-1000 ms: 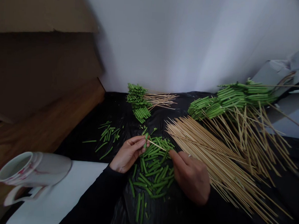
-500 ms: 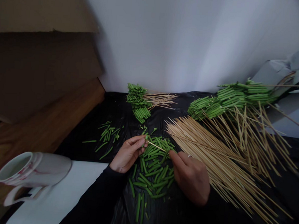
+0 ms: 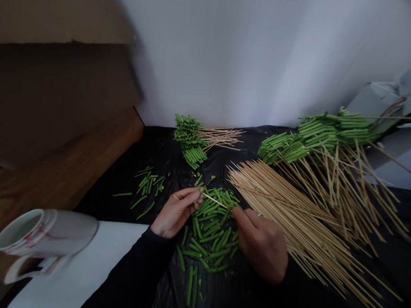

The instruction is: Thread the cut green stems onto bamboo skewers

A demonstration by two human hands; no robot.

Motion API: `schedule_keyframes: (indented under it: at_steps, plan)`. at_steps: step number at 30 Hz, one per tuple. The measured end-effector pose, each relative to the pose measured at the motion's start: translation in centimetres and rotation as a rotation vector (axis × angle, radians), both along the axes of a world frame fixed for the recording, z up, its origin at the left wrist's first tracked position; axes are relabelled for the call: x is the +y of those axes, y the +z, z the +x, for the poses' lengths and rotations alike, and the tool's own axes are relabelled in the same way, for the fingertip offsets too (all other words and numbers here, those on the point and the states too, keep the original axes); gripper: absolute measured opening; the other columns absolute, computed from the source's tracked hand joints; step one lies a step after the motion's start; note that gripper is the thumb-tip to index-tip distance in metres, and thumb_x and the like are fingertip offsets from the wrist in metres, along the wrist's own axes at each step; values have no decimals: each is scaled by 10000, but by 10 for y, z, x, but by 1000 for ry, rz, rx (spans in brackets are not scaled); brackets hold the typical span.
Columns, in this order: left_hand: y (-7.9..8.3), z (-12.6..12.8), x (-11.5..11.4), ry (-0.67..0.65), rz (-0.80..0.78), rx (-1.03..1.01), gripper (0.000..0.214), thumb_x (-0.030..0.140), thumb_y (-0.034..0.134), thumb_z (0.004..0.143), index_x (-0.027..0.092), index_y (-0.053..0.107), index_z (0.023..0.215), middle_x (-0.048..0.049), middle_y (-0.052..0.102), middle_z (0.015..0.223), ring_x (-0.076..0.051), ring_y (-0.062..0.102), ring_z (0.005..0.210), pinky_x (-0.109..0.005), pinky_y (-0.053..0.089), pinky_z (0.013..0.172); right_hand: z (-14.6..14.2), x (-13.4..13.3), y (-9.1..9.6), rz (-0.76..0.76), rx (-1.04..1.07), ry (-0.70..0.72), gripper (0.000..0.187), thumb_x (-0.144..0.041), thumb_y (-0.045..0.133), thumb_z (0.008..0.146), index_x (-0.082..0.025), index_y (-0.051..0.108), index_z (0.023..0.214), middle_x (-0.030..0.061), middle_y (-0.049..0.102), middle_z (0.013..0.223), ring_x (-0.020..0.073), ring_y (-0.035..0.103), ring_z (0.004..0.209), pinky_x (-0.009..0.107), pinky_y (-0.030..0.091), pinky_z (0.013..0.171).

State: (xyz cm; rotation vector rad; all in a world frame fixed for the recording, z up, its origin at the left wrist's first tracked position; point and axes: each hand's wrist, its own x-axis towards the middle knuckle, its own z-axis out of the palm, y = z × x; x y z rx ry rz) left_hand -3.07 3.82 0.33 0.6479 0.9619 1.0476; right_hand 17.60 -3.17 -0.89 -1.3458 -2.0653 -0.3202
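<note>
My left hand [image 3: 178, 211] pinches a short piece of green bean [image 3: 201, 191] between thumb and fingers. From there a thin wooden skewer [image 3: 214, 200] runs across to my right hand [image 3: 261, 241], whose closed fingers grip it. Where the skewer's tip sits in the bean is hidden by my left fingers. Below both hands lies a loose pile of cut green beans [image 3: 213, 254] on black plastic sheeting [image 3: 114, 167]. Just right of my right hand, bare skewers [image 3: 302, 215] lie in a long, thick heap.
Skewered beans [image 3: 188, 139] are stacked against the wall; another stack of skewered beans [image 3: 321, 133] lies at right. Scattered bean pieces [image 3: 149, 185] lie at left. A mug [image 3: 64, 231] stands on a white surface [image 3: 116, 241], near a cardboard box [image 3: 59, 94].
Almost nothing differs. Both hands keep the same hold on the bean and the skewer, and the view has shifted very slightly.
</note>
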Motion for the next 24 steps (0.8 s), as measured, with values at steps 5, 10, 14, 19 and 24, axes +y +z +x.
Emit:
schedule_keyframes:
  at_steps: [5,10,14,19,24]
  plan:
    - [-2,2,-1,-26,-15,-46,266,199,859,625,107,761,855,-35,686,759,-85,605,704,-171,491,659,-1,-1,-2,-15,9,4,277,-115,420,916,-140,661,1049,3,560,665,134,474,563,310,279,555]
    - [-2,3,-3,-62,-13,-47,237,204,845,649,110,757,849,-33,674,759,-81,598,703,-172,492,663,-3,-3,-2,4,18,13,274,-94,429,900,-130,668,1028,1,544,649,142,474,560,313,289,549]
    - [-2,6,-5,-23,31,15,255,234,845,647,120,758,858,-32,687,763,-83,603,699,-175,485,659,-3,-2,-3,-4,6,2,281,-88,428,893,-135,670,1028,0,545,653,142,468,558,317,281,546]
    - [-7,9,-4,137,188,191,272,287,835,657,139,763,873,-31,714,757,-103,620,724,-205,488,722,-3,-1,-4,-4,-4,-2,274,-98,437,900,-135,665,1048,3,560,671,138,469,569,317,276,552]
    - [-9,7,-1,245,188,153,269,305,836,650,139,752,843,-22,708,760,-96,617,728,-186,488,696,-4,-3,-1,-1,8,-6,273,-90,445,895,-135,665,1050,3,555,665,143,476,578,316,280,557]
